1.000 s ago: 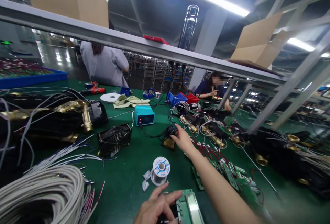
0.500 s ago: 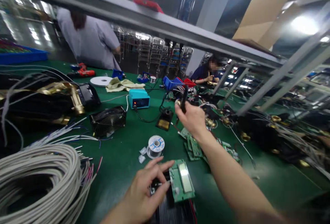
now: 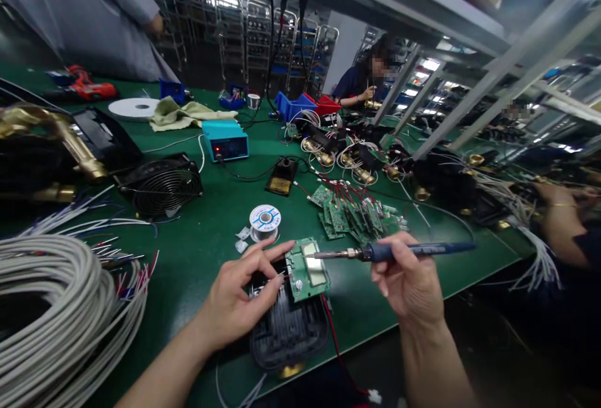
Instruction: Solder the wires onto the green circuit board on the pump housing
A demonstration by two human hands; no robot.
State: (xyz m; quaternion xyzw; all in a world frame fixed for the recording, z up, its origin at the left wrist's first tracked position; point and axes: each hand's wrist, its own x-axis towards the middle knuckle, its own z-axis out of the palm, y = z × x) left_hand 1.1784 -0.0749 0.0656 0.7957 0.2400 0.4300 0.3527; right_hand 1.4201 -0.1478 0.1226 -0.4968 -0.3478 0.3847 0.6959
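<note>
Both forearms are bare — no sleeves, gloves, rings or watch on left hand or right hand.

A matt green cloth covers the counter, where the circuit board looks glossy beside the ribbed black plastic housing and the soldering iron's metal tip.

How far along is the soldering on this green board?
Done: the right hand holds the soldering iron, tip over the green circuit board. In hand: the left hand steadies a wire at the board's edge, on the black housing. Left: no finished joint shows; solder spool lies untouched.
</note>
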